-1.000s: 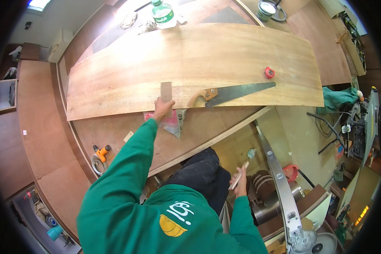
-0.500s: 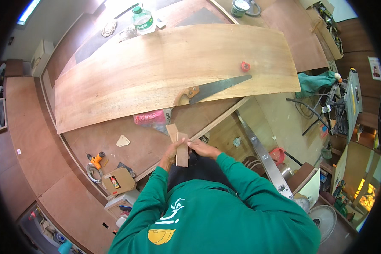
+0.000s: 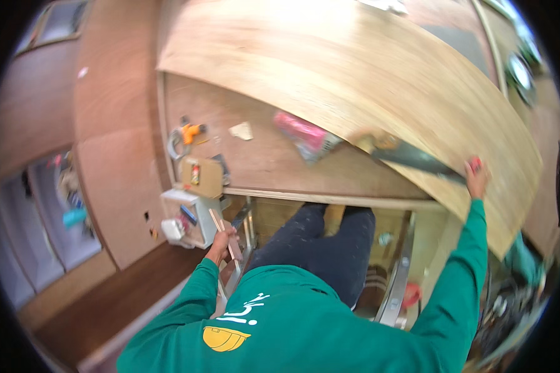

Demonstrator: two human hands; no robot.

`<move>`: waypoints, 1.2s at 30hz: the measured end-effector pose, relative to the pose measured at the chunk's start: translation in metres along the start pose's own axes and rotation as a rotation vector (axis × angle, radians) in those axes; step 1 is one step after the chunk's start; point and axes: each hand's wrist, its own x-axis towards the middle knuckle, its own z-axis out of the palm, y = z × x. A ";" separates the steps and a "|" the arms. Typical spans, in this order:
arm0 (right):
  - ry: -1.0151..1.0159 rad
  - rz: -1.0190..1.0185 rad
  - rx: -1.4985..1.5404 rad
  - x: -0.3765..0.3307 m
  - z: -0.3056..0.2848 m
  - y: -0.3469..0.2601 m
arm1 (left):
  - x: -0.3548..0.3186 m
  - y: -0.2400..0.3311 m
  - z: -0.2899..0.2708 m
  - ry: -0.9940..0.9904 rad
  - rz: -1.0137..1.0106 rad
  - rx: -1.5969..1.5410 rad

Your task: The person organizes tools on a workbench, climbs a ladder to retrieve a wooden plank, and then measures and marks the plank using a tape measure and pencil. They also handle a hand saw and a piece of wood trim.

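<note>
My left hand (image 3: 223, 242) is closed round thin strips of wood (image 3: 216, 217), held low beside my left hip. Out to the right, my right hand (image 3: 477, 181) is closed on a small red tape measure (image 3: 475, 163) at the plywood sheet (image 3: 354, 81). Just left of that hand lies a handsaw (image 3: 420, 160) with a wooden handle, its blade pointing toward the hand. A pink plastic-wrapped pack (image 3: 302, 132) sticks out from under the sheet's near edge.
An orange power drill (image 3: 193, 131), a pale scrap piece (image 3: 241, 130) and a cardboard box (image 3: 202, 176) lie on the reddish board left of the sheet. A white box-shaped unit (image 3: 196, 217) stands below them. Silver metal rails (image 3: 397, 280) run beside my legs.
My hands have parted: the left has carried the wood pieces down to the left, and the right has let go of them and reached out to the tape measure. My view has turned left.
</note>
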 end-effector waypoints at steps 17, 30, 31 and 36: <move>-0.184 0.550 1.491 -0.120 0.047 -0.179 | -0.012 -0.063 -0.061 0.099 0.292 0.143; -1.207 0.754 1.123 -0.445 0.137 -0.438 | 0.142 -0.135 -0.140 0.278 0.079 -0.518; -1.266 0.738 1.089 -0.436 0.137 -0.438 | 0.132 -0.144 -0.148 0.266 0.077 -0.538; -1.108 0.650 0.836 -0.396 0.102 -0.478 | 0.159 -0.174 -0.159 0.254 -0.013 -0.778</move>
